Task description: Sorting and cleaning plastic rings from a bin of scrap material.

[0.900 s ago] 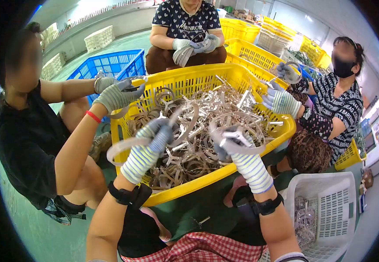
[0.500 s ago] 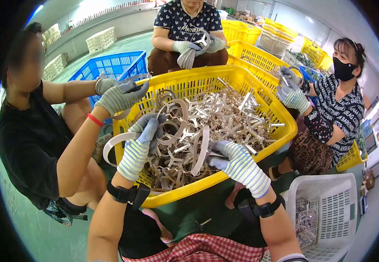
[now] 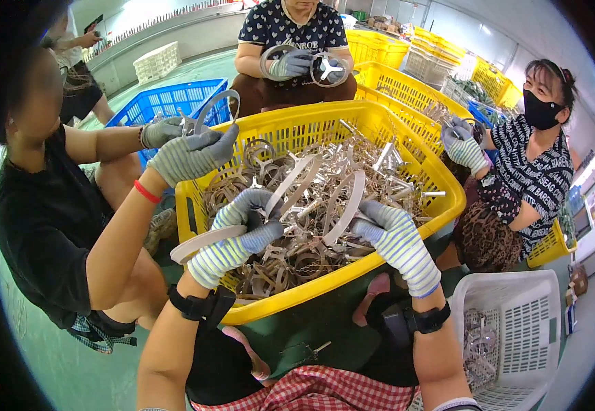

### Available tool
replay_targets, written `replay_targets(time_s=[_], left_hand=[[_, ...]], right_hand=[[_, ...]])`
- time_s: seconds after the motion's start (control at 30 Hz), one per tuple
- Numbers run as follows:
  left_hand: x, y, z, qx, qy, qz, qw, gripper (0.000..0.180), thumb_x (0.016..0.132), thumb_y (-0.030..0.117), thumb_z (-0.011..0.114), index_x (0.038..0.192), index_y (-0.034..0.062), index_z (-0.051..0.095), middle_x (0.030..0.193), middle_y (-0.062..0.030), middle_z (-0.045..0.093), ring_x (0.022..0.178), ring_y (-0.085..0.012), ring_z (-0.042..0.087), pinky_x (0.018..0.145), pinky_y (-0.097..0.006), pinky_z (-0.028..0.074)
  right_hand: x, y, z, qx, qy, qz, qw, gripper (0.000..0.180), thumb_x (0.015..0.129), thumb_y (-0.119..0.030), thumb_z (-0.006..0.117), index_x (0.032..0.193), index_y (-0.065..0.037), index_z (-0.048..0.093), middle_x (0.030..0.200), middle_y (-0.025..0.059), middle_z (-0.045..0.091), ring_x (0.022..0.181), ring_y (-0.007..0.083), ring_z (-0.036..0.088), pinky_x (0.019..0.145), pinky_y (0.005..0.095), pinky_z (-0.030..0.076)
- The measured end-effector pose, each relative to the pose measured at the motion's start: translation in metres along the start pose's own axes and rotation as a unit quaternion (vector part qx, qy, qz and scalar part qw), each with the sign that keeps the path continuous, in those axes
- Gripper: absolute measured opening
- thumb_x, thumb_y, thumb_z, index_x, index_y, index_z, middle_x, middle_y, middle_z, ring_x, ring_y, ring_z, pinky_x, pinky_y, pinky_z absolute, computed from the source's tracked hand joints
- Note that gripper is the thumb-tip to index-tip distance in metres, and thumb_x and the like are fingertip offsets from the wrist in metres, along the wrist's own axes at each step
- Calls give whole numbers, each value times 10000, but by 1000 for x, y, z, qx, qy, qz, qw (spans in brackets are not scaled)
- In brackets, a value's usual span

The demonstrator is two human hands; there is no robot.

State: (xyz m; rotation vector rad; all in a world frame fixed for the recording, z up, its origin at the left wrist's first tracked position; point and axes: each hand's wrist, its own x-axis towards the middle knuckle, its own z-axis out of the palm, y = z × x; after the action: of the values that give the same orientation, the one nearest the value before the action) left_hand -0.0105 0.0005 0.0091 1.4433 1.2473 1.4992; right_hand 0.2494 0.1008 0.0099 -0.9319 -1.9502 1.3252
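Observation:
Both my hands wear striped grey-palmed gloves and are over the yellow basket (image 3: pixel 297 301), which is heaped with shiny metal parts (image 3: pixel 311 240). My left hand (image 3: pixel 234 240) is closed round metal rings. One flat grey ring (image 3: pixel 205 242) sticks out toward its wrist side, and another band (image 3: pixel 290 183) rises from its fingers; how many it holds is hidden. My right hand (image 3: pixel 400 243) pinches a curved metal band (image 3: pixel 349 207) just in front of its fingertips. The two hands are apart, with the bands between them.
Three gloved co-workers sit around the basket: one at left with a ring (image 3: pixel 216 106), one opposite with a three-armed ring piece (image 3: pixel 329 69), one at right. A white basket (image 3: pixel 516 291) with metal parts stands lower right. A blue basket (image 3: pixel 201 92) and more yellow baskets (image 3: pixel 407 89) stand behind.
My left hand has moved slightly right and lower, and a band now rises from its fingers. My right hand has shifted right and turned. The person opposite now holds rings apart in two hands.

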Motion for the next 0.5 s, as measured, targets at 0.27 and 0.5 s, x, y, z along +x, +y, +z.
replay_targets(time_s=[0.27,0.5], left_hand=[[3,1,4,-1,10,-30,1000,339,727,47,751,1006,100,565,864,43,580,701,-32,490,604,-185,411],[-2,-7,3,-28,10,-20,999,419,712,49,760,1074,95,556,932,24,571,736,-47,495,641,-197,430]], right_hand=[[4,11,-1,-32,29,-34,998,415,837,-219,669,1157,35,594,988,144,687,894,162,644,814,282,480],[-1,-1,6,-47,28,-12,998,423,836,-247,667,1157,20,598,1039,174,666,952,229,644,836,302,476]])
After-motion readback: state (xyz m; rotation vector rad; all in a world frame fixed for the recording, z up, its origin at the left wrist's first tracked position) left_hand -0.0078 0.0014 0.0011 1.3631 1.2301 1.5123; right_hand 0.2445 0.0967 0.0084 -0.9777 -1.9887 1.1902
